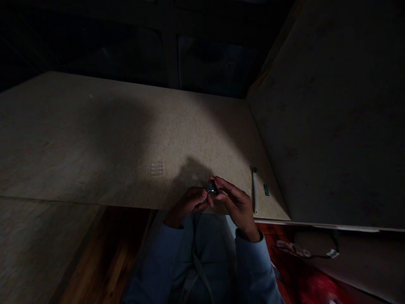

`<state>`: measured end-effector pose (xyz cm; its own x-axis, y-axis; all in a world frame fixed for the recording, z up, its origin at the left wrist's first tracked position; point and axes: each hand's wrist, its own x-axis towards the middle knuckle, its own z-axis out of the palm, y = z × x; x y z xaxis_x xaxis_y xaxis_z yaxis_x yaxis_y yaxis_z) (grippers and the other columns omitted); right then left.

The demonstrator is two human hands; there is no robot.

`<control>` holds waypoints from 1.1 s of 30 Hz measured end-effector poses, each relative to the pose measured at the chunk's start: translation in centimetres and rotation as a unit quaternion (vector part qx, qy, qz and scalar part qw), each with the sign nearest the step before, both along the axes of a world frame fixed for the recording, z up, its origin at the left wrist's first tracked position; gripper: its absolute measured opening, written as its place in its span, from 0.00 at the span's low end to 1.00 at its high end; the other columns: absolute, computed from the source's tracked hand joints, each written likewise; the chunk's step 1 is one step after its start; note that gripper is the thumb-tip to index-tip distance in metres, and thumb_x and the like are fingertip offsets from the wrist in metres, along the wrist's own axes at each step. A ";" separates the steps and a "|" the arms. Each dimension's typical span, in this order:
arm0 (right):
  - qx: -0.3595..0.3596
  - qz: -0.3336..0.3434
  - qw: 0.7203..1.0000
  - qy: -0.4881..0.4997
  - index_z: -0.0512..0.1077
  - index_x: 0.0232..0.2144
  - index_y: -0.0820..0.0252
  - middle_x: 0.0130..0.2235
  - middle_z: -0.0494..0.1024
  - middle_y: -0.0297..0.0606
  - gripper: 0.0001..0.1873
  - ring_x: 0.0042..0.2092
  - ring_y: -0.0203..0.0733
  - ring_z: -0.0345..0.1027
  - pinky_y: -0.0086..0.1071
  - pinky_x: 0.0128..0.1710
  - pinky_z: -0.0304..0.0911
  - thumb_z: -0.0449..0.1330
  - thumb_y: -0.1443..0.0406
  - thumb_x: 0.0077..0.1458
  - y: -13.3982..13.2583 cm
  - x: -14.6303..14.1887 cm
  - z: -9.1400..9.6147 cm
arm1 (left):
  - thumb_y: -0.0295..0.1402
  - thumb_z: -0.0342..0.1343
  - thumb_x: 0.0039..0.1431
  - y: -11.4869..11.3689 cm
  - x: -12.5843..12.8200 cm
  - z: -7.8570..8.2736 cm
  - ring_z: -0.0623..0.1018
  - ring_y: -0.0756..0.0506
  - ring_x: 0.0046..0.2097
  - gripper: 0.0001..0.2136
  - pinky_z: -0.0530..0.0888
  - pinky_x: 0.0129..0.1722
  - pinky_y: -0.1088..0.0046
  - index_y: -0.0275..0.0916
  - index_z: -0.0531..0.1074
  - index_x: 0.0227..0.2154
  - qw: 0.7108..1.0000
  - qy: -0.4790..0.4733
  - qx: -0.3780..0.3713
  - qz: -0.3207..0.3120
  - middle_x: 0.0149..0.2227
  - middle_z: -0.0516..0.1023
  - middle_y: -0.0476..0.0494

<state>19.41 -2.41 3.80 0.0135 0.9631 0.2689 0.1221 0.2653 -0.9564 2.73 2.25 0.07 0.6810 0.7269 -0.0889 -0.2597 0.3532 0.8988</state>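
Both my hands meet over the near edge of a pale speckled table (95,139). My left hand (189,203) is closed, its fingertips pinching a small dark shiny object (212,187). My right hand (236,202) is curled round the same object from the right, fingers pressed on it. The light is too dim to tell what the object is. My blue sleeves (249,261) show below the hands.
A thin white stick (255,190) and a small green item (266,190) lie on the table right of my hands. A faint clear label (156,168) sits mid-table. A second pale board (332,126) rises at right. Below are a wooden floor (104,257) and red cloth (303,283).
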 end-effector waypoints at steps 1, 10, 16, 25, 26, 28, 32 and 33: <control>0.001 0.002 1.000 -0.004 0.74 0.56 0.46 0.54 0.79 0.38 0.21 0.53 0.47 0.76 0.46 0.55 0.72 0.64 0.61 0.60 0.0 0.1 0.0 | 0.62 0.54 0.54 0.0 0.0 0.0 0.52 0.55 0.17 0.29 0.49 0.19 0.75 0.36 0.76 0.23 1.000 -0.003 0.002 -0.005 0.14 0.54 0.56; 0.008 0.015 0.997 -0.070 0.76 0.53 0.43 0.53 0.80 0.35 0.18 0.53 0.47 0.76 0.43 0.54 0.73 0.64 0.61 0.61 -0.5 2.0 0.5 | 0.60 0.52 0.57 0.1 0.1 1.0 0.53 0.54 0.17 0.28 0.52 0.19 0.74 0.35 0.78 0.26 0.998 0.028 0.026 -0.048 0.14 0.54 0.56; 0.021 0.024 0.995 -0.098 0.76 0.53 0.41 0.52 0.81 0.34 0.18 0.52 0.46 0.77 0.41 0.52 0.74 0.64 0.61 0.61 -0.6 2.8 0.8 | 0.59 0.52 0.58 0.2 0.3 1.4 0.54 0.54 0.18 0.28 0.52 0.20 0.74 0.35 0.77 0.26 0.997 0.038 0.042 -0.056 0.15 0.53 0.56; 0.015 0.023 0.993 -0.115 0.76 0.53 0.41 0.51 0.81 0.33 0.18 0.51 0.44 0.78 0.38 0.53 0.73 0.63 0.60 0.61 -0.6 3.2 1.1 | 0.59 0.52 0.58 0.0 0.5 0.7 0.54 0.54 0.20 0.28 0.52 0.21 0.75 0.35 0.76 0.30 0.993 0.084 0.048 -0.064 0.16 0.54 0.58; 0.014 0.022 0.993 -0.113 0.76 0.53 0.41 0.51 0.82 0.32 0.18 0.51 0.43 0.78 0.37 0.52 0.73 0.63 0.61 0.61 -0.6 3.2 1.1 | 0.59 0.51 0.58 0.0 0.5 0.7 0.54 0.54 0.20 0.28 0.52 0.21 0.75 0.35 0.76 0.31 0.993 0.087 0.050 -0.065 0.17 0.54 0.58; 0.005 0.021 0.994 -0.108 0.76 0.52 0.41 0.51 0.82 0.32 0.17 0.50 0.43 0.78 0.36 0.51 0.73 0.64 0.62 0.61 -0.6 3.3 1.0 | 0.59 0.51 0.58 0.0 0.5 0.7 0.54 0.54 0.20 0.28 0.51 0.21 0.75 0.34 0.77 0.32 0.992 0.091 0.054 -0.066 0.17 0.54 0.58; -0.017 0.022 0.996 -0.081 0.78 0.50 0.41 0.49 0.83 0.32 0.16 0.48 0.42 0.79 0.34 0.48 0.75 0.64 0.61 0.60 -0.6 3.3 0.9 | 0.59 0.51 0.59 0.0 0.4 0.7 0.55 0.53 0.21 0.28 0.52 0.22 0.75 0.34 0.78 0.33 0.992 0.085 0.065 -0.071 0.18 0.54 0.57; -0.023 0.021 0.997 -0.073 0.78 0.50 0.41 0.49 0.83 0.32 0.16 0.47 0.42 0.80 0.34 0.47 0.75 0.65 0.61 0.60 -0.6 3.3 0.9 | 0.58 0.51 0.59 0.0 0.4 0.8 0.55 0.53 0.21 0.28 0.52 0.22 0.75 0.33 0.78 0.34 0.992 0.083 0.066 -0.071 0.18 0.54 0.57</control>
